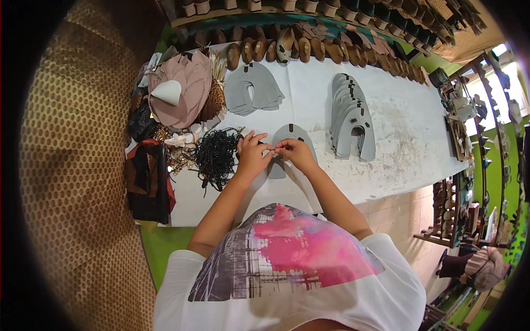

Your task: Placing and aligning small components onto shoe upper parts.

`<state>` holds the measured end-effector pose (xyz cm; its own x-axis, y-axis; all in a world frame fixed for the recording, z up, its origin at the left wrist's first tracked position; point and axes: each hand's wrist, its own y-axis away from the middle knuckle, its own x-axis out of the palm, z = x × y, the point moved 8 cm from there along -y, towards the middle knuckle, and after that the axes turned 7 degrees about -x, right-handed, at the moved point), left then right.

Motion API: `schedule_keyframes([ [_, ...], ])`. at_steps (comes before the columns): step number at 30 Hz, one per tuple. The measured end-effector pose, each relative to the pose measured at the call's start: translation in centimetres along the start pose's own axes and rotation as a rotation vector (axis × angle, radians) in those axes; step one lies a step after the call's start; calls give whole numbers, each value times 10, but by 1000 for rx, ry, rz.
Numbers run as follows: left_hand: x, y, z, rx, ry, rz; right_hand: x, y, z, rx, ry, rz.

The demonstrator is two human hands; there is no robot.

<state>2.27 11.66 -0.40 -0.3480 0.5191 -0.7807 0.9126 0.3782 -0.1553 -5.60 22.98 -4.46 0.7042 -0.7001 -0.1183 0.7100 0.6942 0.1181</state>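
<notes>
Close together over the table's near edge, my left hand point(253, 155) and my right hand point(297, 154) meet at their fingertips in a pinch. Whatever sits between them is too small to make out. Directly beneath lies a grey horseshoe-shaped shoe upper piece point(293, 131) with a dark mark at its top, partly covered by my right hand. Beside my left hand is a tangled heap of black beaded strands point(215, 159). Something dark shows by my left fingers, but its kind is unclear.
A fanned stack of grey uppers point(350, 118) lies to the right, another pile point(252, 91) farther back. Pinkish sheets with a white cone point(167, 92) stand at the left. Shoe lasts point(334, 52) line the white table's point(408, 143) far edge. A person point(480, 268) is at far right.
</notes>
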Motion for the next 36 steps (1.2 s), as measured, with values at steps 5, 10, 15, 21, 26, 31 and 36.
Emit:
schedule_keyframes([
  [5,6,0,-2,14,17,40,-1,0,8,-64,54,11],
  [10,14,0,8,-14,109,126,0,3,26,-150,75,-12],
  [15,4,-3,0,-18,89,88,-5,5,27,-111,39,-27],
  [21,0,-5,-3,-5,49,95,-4,6,39,-147,196,-3],
  [26,-3,-4,-12,19,2,84,-4,8,45,-198,262,15],
  [31,-2,-3,-15,41,-10,88,-9,8,33,-132,190,-62],
  [36,-14,-10,-28,92,-35,-15,-10,12,60,-435,444,-139],
])
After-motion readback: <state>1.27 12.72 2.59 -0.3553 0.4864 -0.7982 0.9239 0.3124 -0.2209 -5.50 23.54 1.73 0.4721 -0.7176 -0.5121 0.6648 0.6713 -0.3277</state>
